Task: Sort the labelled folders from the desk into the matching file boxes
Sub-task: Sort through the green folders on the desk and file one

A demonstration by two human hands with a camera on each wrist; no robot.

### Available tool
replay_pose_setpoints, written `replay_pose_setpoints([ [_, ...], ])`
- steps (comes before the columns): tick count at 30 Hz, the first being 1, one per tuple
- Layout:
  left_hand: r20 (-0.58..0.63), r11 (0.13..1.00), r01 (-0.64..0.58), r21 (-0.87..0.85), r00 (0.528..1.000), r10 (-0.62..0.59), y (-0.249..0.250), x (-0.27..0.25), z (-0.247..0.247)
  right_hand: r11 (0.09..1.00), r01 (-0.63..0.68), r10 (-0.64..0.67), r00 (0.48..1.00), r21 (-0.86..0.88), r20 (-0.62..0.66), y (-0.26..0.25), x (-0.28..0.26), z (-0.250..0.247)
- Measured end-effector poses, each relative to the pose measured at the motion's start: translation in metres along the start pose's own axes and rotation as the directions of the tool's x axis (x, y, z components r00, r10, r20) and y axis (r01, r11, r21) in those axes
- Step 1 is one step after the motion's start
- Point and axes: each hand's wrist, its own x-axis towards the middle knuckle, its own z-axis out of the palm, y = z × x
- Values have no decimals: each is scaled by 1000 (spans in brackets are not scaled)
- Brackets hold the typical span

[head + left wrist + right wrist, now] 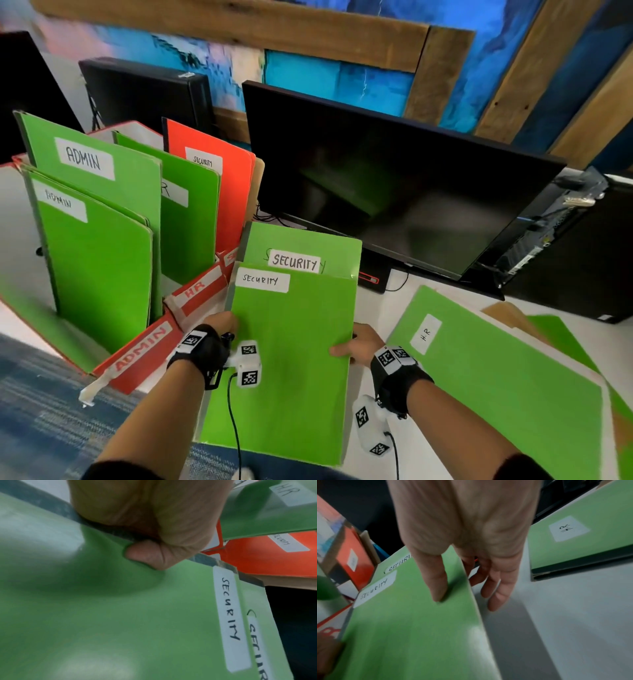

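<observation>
Two green folders, both labelled SECURITY, are held upright together over the desk: the front one [294, 342] [137, 615] [411, 628] and the back one [308, 246] rising behind it. My left hand [222, 329] [145, 554] grips their left edge, thumb pressed on the front cover. My right hand [356, 346] [471, 534] pinches the right edge, thumb on top and fingers underneath. To the left stand red file boxes marked ADMIN [140, 349] and HR [197, 291], and a third [231, 255] whose label is mostly hidden. An orange SECURITY folder [209, 192] stands in the third.
A green HR folder [496, 377] [582, 534] lies on the white desk at my right, with more folders [555, 339] under and beyond it. A dark monitor [394, 192] stands close behind the held folders. Green ADMIN folders [96, 240] fill the left box.
</observation>
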Motion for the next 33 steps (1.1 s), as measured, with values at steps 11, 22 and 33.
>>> replay_pose_setpoints([
  [11, -355, 797, -347, -495, 917, 180, 73, -33, -17, 850, 526, -498, 802, -4, -329, -64, -29, -44],
  [22, -376, 883, -448, -138, 849, 372, 117, -44, -15, 871, 484, -415, 818, 88, -398, -78, -24, -64],
  [33, -458, 696, -356, 623, 555, 694, 210, -44, -110, 807, 586, -383, 614, 72, -690, -138, -8, -82],
])
